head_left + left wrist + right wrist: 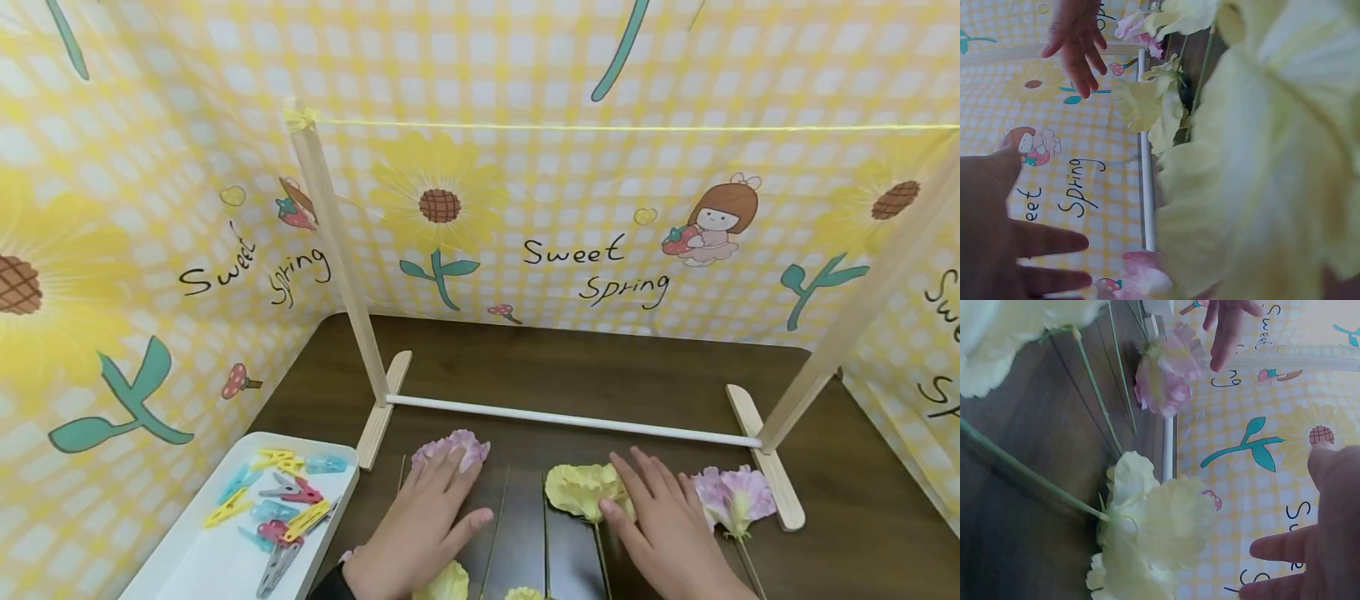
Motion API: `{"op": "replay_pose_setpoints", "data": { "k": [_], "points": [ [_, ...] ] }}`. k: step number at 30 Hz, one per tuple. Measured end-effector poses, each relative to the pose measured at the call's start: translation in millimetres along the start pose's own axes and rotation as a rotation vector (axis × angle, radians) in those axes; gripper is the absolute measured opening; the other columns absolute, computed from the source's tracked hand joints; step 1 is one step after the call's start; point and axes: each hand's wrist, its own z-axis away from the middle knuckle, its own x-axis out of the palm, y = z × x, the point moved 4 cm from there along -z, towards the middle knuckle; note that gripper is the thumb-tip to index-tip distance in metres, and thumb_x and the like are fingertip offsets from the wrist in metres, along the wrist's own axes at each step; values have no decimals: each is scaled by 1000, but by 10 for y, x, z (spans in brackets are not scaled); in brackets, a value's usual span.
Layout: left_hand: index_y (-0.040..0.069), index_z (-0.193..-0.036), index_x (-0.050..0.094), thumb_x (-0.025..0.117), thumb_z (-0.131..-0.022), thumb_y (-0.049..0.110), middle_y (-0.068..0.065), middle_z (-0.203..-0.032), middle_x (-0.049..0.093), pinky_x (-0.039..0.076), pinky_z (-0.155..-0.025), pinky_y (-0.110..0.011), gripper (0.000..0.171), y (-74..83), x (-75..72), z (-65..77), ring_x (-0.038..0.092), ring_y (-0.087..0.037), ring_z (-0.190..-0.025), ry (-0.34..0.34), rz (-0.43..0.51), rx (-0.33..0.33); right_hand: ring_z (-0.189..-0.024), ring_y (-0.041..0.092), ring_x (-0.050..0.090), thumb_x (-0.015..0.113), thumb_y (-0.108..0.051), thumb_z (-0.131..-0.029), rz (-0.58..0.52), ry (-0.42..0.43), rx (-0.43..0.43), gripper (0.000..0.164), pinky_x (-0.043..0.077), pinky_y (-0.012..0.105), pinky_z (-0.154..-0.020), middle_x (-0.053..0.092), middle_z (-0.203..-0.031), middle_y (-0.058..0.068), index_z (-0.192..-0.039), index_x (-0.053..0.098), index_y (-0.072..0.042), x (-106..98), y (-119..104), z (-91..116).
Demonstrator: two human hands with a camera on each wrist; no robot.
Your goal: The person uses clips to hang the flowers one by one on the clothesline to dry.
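In the head view my left hand (420, 525) is spread, its fingers partly covering a pink flower (468, 448) on the table. My right hand (667, 529) is spread between a yellow flower (577, 490) and another pink flower (738, 496), overlapping the yellow petals. Neither hand grips anything. The wrist views show a gap between the hands and the flowers. A yellow bloom (1272, 156) fills much of the left wrist view. Thin stems run toward the near edge of the head view, where more yellow petals (444, 582) show, cut off by the frame.
Behind the flowers stands a frame with a left wooden post (333, 250), a right post (862, 308), a white bottom rod (562, 417) and a yellow string (600, 127) across the top. At left, a white tray (195, 575) holds several coloured clothespins (303, 521). Patterned cloth surrounds the table.
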Motion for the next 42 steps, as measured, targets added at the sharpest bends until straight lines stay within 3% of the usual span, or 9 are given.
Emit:
{"op": "replay_pose_setpoints", "data": {
  "k": [3,6,11,17,23,28,34,37,42],
  "points": [
    [1,-119,66,60,-97,36,-15,-127,58,38,-102,-50,42,-3,-80,126,49,-30,-124,143,12,46,-113,39,55,60,-36,-96,-8,76,-86,40,36,64,-91,60,-123,16,-122,65,-6,54,-72,9],
    [8,-101,71,71,-89,22,-4,-106,65,48,-87,-41,19,-26,-213,165,58,-19,-105,270,11,103,-102,36,60,65,-33,-93,-14,151,-168,32,43,58,-84,65,-110,13,-108,70,-5,35,-93,10],
    [13,-92,72,75,-84,12,3,-90,68,52,-74,-34,8,-285,-507,251,63,-11,-85,313,-27,36,-93,36,62,66,-35,-92,-54,229,-249,32,44,53,-79,67,-101,14,-100,72,-4,-40,-61,34],
    [8,-93,73,77,-82,8,-5,-91,70,54,-69,-37,11,-921,-760,410,66,-20,-81,205,-117,-220,-88,32,63,66,-37,-91,-32,286,-261,33,43,46,-76,68,-96,10,-96,73,-6,-165,15,81],
    [2,-96,71,75,-82,8,-9,-89,66,52,-61,-37,15,-1408,-721,571,63,-20,-75,-6,-106,-442,-84,29,64,66,-41,-91,-23,321,-281,35,40,41,-73,69,-92,7,-92,74,-7,-194,34,46],
    [5,-95,71,77,-81,15,-3,-75,59,46,-54,-33,19,-1510,-570,658,51,-11,-59,-111,-143,-480,-82,28,64,59,-47,-94,-21,338,-319,41,42,41,-71,69,-91,7,-91,74,-8,-179,18,-2],
    [11,-80,68,78,-82,17,2,-68,55,41,-49,-31,12,-1524,-485,650,45,-7,-44,-126,-122,-497,-84,28,64,64,-40,-92,-34,324,-309,34,41,39,-73,69,-93,8,-93,74,-7,-152,19,-18],
    [13,-74,64,75,-82,14,4,-65,51,40,-48,-30,13,-1528,-476,626,45,-8,-48,-146,-129,-486,-85,28,63,63,-40,-93,-35,309,-308,34,40,38,-74,68,-95,7,-95,73,-7,-132,22,-36],
    [8,-87,70,76,-79,16,2,-70,54,43,-52,-31,12,-1538,-421,645,49,-11,-58,-238,-110,-501,-82,29,63,46,-49,-100,-56,321,-393,51,42,40,-73,68,-93,9,-95,73,-5,-96,10,-82]
  ]
}}
